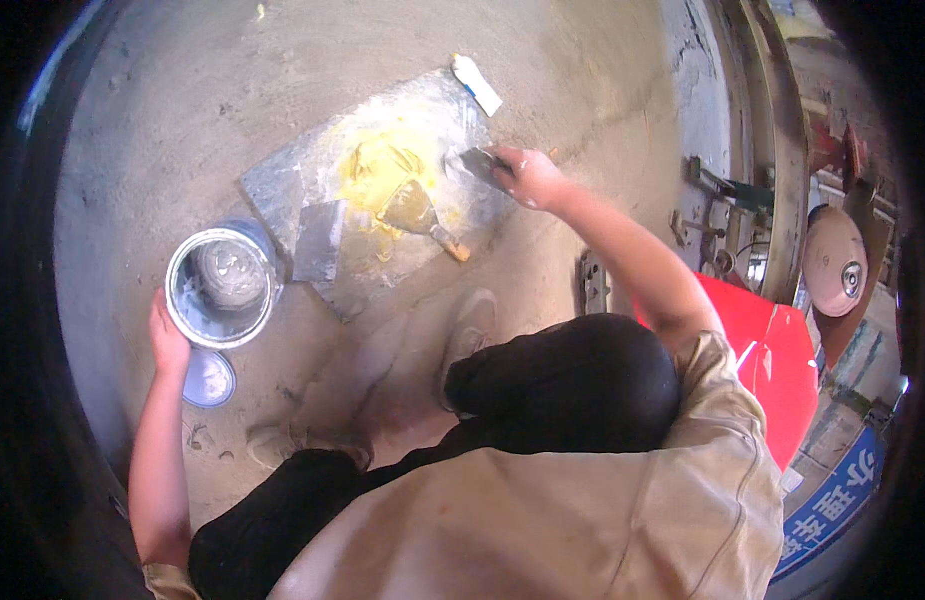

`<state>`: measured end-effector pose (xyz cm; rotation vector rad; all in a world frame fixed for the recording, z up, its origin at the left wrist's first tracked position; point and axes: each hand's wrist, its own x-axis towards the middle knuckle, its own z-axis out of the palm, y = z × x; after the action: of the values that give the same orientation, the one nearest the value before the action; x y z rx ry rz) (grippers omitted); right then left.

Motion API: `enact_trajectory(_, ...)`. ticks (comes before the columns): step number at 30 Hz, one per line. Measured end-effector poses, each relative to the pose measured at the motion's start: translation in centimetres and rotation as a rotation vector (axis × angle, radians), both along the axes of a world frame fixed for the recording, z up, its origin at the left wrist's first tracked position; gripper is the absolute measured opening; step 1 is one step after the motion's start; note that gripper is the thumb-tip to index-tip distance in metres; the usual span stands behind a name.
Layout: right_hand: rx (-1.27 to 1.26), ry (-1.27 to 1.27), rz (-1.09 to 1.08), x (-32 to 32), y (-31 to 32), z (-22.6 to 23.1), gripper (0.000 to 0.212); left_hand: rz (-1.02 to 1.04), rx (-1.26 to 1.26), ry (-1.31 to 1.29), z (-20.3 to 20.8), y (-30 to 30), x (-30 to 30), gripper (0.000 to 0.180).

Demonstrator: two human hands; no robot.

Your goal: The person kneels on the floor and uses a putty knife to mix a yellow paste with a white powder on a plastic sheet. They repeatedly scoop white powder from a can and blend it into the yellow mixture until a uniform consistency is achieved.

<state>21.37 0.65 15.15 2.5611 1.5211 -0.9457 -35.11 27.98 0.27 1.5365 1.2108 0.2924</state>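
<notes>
A body-repair workshop: dusty concrete floor (582, 60), filler-smeared mixing board (382, 190), red panel (772, 350), putty tin (222, 285).

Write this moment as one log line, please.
left hand: on rim of open can | right hand: holds scraper on board | yellow putty and second putty knife on board

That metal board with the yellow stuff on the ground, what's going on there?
A person crouches over a flat grey metal board on the concrete floor, smeared with yellow putty. The right hand holds a metal scraper blade against the board's edge. The left hand grips the rim of an open round tin of grey paste. A second putty knife with a wooden handle lies in the putty.
</notes>
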Motion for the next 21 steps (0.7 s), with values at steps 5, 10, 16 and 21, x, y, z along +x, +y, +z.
enact_trajectory(5, 0.281, -0.384, 0.216, -2.0, -2.9, -8.5, 0.052, -0.062, 0.015, 0.008, 0.2, 0.5, -1.2, 0.048)
enact_trajectory(10, 0.06, -0.374, 0.398, -6.1, -5.0, -12.3, 0.061, 0.049, -0.059, 0.025, -0.6, 1.0, -1.9, 0.046)
enact_trajectory(16, -0.048, -0.258, 0.468, -5.7, -8.2, -10.8, 0.062, 0.004, -0.056, 0.091, 0.3, 0.7, -1.5, 0.045)
enact_trajectory(21, -0.056, -0.231, 0.4, -3.3, -8.7, -3.9, 0.055, -0.054, 0.103, 0.072, 0.1, 0.0, -0.6, 0.048)
